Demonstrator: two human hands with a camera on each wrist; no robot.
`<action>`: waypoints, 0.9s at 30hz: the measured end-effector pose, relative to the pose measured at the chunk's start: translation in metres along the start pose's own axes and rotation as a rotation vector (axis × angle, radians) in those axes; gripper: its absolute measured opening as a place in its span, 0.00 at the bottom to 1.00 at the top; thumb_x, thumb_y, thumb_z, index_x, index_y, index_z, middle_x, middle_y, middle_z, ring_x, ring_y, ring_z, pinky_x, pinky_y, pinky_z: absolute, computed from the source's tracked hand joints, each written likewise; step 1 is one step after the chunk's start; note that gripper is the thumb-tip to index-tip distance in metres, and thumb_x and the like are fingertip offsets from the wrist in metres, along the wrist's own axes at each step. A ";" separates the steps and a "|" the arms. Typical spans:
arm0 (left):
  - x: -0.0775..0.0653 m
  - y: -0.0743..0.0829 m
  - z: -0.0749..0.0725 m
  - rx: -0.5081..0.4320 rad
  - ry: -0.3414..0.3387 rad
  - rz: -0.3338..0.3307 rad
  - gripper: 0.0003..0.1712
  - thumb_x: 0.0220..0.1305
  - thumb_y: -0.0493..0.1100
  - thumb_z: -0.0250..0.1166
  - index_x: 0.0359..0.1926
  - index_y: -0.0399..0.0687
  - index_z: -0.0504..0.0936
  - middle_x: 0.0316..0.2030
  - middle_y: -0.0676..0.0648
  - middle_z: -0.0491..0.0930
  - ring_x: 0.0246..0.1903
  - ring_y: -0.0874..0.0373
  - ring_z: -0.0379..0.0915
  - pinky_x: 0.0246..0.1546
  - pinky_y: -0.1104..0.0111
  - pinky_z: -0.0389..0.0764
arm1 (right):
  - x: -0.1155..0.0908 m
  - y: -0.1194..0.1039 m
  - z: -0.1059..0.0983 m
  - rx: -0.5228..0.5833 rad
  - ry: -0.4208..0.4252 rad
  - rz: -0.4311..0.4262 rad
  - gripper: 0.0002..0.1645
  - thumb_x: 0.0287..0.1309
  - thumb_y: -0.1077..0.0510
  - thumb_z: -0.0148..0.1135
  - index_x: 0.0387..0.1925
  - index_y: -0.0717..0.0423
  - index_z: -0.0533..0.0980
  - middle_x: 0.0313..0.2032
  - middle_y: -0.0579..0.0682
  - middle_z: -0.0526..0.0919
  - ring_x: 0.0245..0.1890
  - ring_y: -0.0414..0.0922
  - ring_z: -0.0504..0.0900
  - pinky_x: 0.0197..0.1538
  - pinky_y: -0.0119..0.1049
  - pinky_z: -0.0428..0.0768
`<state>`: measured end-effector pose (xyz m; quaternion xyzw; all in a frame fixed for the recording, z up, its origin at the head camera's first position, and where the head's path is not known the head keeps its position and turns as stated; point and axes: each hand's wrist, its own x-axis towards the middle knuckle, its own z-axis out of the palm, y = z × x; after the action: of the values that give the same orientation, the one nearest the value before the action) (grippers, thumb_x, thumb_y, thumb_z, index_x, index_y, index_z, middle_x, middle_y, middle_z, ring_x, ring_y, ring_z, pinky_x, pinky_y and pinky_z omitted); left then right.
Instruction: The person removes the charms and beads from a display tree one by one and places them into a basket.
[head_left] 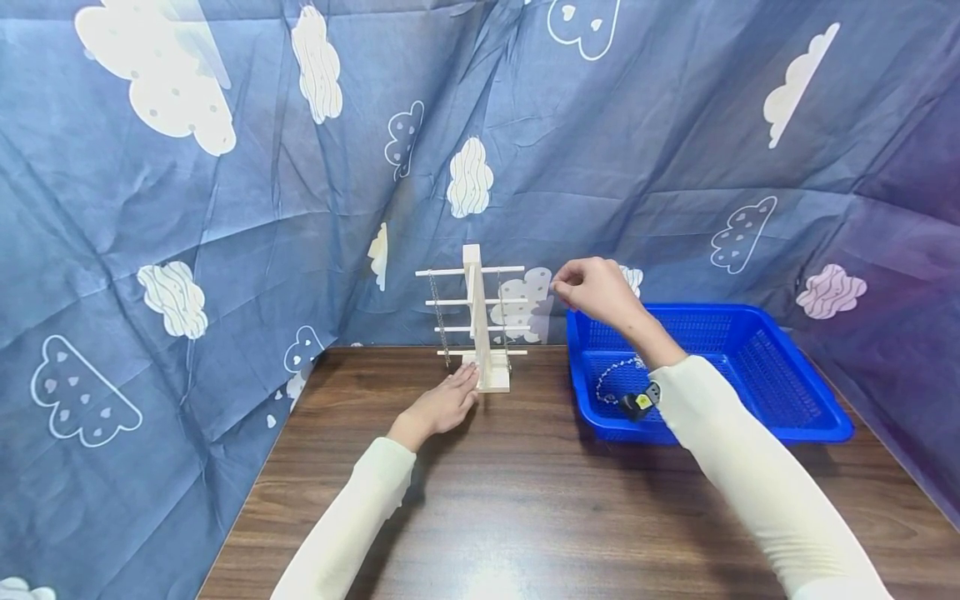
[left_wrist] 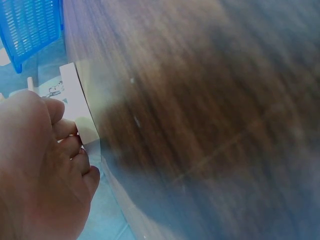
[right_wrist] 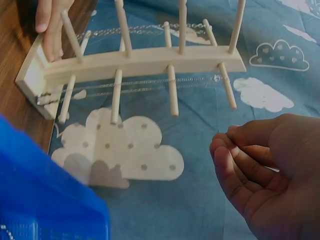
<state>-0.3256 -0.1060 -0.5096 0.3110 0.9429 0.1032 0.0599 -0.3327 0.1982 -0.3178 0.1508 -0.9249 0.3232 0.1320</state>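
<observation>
Head view: a wooden jewelry stand is on the surface, at the far side, left of the blue basket. The left hand touches its base, fingers extended. Left wrist view: seemingly light and stiff, the stand is best steadied there. Right wrist view: the right hand is curled, visibly empty; the chains look limp, slippery, best pinched.

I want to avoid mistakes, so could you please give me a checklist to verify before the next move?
1. Rack upright: ok.
2. Left hand touching the rack's base: ok.
3. Chains hanging from upper rods on both sides: ok.
4. Right hand empty: ok, no item visible there.
5. Basket empty: not ok, a beaded chain lies inside.
6. Hanging chains untwisted: cannot tell, too small.
</observation>
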 end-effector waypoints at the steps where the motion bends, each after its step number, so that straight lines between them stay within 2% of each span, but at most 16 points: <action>1: 0.000 0.000 0.000 -0.003 0.001 -0.001 0.34 0.87 0.48 0.39 0.83 0.33 0.55 0.85 0.37 0.50 0.85 0.42 0.45 0.86 0.50 0.54 | 0.001 -0.002 0.001 0.001 0.007 -0.005 0.12 0.70 0.56 0.66 0.42 0.60 0.89 0.27 0.51 0.89 0.25 0.42 0.82 0.31 0.33 0.77; 9: 0.000 0.002 0.001 -0.001 -0.002 -0.002 0.33 0.87 0.47 0.39 0.83 0.34 0.55 0.85 0.38 0.49 0.85 0.43 0.45 0.86 0.51 0.54 | 0.006 -0.019 0.012 0.042 0.013 -0.010 0.11 0.72 0.56 0.66 0.43 0.59 0.88 0.34 0.55 0.93 0.28 0.46 0.89 0.30 0.31 0.83; 19: 0.001 0.001 0.001 0.004 0.001 0.000 0.33 0.87 0.47 0.39 0.83 0.34 0.55 0.85 0.37 0.50 0.85 0.43 0.46 0.86 0.50 0.55 | 0.010 -0.037 0.027 0.088 0.015 -0.006 0.10 0.73 0.55 0.66 0.44 0.56 0.88 0.34 0.54 0.93 0.29 0.48 0.91 0.29 0.33 0.87; 27: 0.000 0.001 0.000 -0.003 -0.001 0.004 0.33 0.87 0.46 0.39 0.83 0.33 0.56 0.85 0.36 0.50 0.85 0.42 0.46 0.86 0.49 0.55 | 0.017 -0.041 0.041 0.070 0.036 -0.009 0.10 0.73 0.55 0.66 0.44 0.56 0.88 0.33 0.51 0.92 0.27 0.44 0.87 0.29 0.34 0.84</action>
<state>-0.3254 -0.1053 -0.5096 0.3127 0.9421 0.1046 0.0605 -0.3392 0.1379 -0.3199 0.1535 -0.9099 0.3573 0.1446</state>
